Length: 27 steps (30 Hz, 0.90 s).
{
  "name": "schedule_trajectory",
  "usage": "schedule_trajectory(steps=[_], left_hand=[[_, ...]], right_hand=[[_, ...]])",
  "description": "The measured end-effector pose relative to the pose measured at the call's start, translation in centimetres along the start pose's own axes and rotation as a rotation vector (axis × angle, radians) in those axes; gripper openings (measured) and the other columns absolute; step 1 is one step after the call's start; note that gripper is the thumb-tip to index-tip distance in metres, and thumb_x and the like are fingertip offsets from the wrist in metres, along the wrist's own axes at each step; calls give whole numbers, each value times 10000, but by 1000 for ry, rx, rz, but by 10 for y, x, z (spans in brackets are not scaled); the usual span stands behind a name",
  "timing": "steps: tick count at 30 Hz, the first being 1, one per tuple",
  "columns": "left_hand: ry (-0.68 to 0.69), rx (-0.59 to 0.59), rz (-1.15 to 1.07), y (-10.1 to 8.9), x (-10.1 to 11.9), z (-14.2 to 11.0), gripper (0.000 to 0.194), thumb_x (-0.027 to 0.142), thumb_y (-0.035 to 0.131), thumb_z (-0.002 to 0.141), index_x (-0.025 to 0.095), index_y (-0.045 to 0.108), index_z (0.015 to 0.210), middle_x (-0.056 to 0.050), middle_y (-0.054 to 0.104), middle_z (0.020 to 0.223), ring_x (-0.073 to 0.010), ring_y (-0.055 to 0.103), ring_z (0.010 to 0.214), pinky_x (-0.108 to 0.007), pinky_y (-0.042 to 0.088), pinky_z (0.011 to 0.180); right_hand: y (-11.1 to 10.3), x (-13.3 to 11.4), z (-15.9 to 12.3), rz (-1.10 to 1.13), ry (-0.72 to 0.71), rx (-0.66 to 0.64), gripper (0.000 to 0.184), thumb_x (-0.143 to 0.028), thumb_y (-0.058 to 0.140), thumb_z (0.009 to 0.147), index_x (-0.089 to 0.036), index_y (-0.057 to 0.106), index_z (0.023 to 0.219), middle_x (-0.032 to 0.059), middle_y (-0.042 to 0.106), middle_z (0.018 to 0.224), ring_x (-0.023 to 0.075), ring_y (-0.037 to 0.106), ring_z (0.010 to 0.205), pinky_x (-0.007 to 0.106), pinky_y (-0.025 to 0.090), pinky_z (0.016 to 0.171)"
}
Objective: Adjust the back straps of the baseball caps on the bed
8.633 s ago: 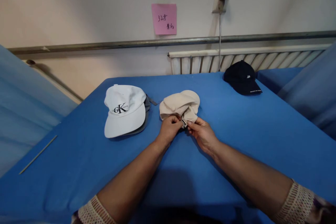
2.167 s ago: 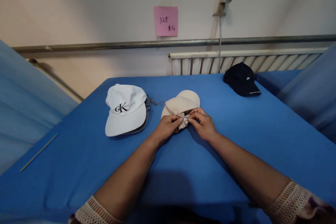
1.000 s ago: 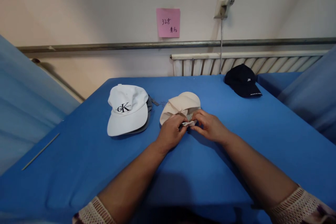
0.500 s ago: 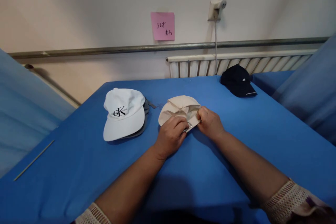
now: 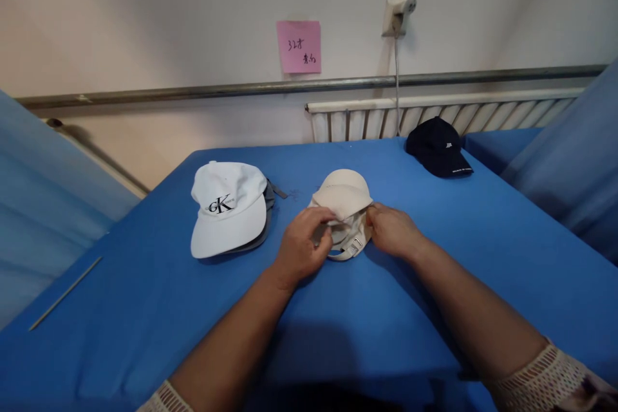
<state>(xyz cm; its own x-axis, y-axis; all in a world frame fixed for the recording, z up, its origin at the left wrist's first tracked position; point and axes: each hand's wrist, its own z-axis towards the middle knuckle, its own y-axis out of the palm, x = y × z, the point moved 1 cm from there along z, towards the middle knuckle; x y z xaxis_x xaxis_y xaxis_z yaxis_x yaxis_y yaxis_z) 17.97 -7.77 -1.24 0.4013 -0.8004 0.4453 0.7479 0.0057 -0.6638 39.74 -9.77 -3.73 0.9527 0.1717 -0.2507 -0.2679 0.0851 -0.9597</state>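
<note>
A beige baseball cap point(image 5: 342, 188) is between my hands over the blue-covered table, its brim on the far side and its opening toward me. Its back strap with a metal buckle hangs at the near side. My left hand point(image 5: 303, 248) grips the left edge, fingers at the rim and thumb below, a small gap between them. My right hand point(image 5: 394, 230) is closed on the right edge, its fingertips partly hidden by the cap. To the left, a white cap point(image 5: 229, 203) with black letters lies over a grey cap point(image 5: 270, 201), which is mostly covered.
A black cap point(image 5: 437, 147) sits at the table's far right corner. A thin stick point(image 5: 66, 293) lies along the left side of the blue cloth point(image 5: 386, 328). Behind stand a radiator point(image 5: 355, 123) and a metal rail point(image 5: 232, 91); blue curtains point(image 5: 43, 206) hang at both sides.
The beige cap has been turned in my hands: its brim now shows on top and its opening and buckled strap face me. My left hand has shifted slightly left. The other caps stayed put.
</note>
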Motion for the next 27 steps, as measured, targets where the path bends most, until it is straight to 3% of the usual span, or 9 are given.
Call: schedule_trajectory(steps=[2,8,12,19,27], left_hand=[[-36,49,88,-3,-8,2,215,134,549,813,193,606,1012,-83,662,1094,-224,604,1053,-412,472,952],[-104,-61,156,-2,-26,5,203,202,608,810,185,622,1012,-90,635,1146,-242,581,1080,-433,457,959],[-119,-88,102,3,-28,4,148,214,598,837,189,623,980,-82,634,1136,-227,583,1079,-419,460,958],[-160,-8,42,3,-28,5,113,296,600,869,195,621,915,-68,655,1063,-204,603,1027,-381,477,919],[-206,20,9,6,-30,4,84,228,552,870,183,605,822,-61,659,976,-189,608,936,-364,489,867]], right_hand=[[-1,-4,1,51,9,46,150,-141,481,842,-178,611,906,90,666,965,190,611,805,285,354,661],[16,-16,4,292,10,108,130,-332,603,834,-203,603,815,31,654,851,155,574,727,259,357,631],[26,-17,6,413,55,214,124,-267,583,827,-199,583,723,9,616,721,137,528,639,254,342,589],[14,-17,2,936,92,420,272,-396,610,819,-196,540,648,-45,491,529,92,423,465,219,315,453],[-1,-12,-3,756,47,557,244,-342,617,806,-201,536,624,-49,484,508,85,399,447,224,323,453]])
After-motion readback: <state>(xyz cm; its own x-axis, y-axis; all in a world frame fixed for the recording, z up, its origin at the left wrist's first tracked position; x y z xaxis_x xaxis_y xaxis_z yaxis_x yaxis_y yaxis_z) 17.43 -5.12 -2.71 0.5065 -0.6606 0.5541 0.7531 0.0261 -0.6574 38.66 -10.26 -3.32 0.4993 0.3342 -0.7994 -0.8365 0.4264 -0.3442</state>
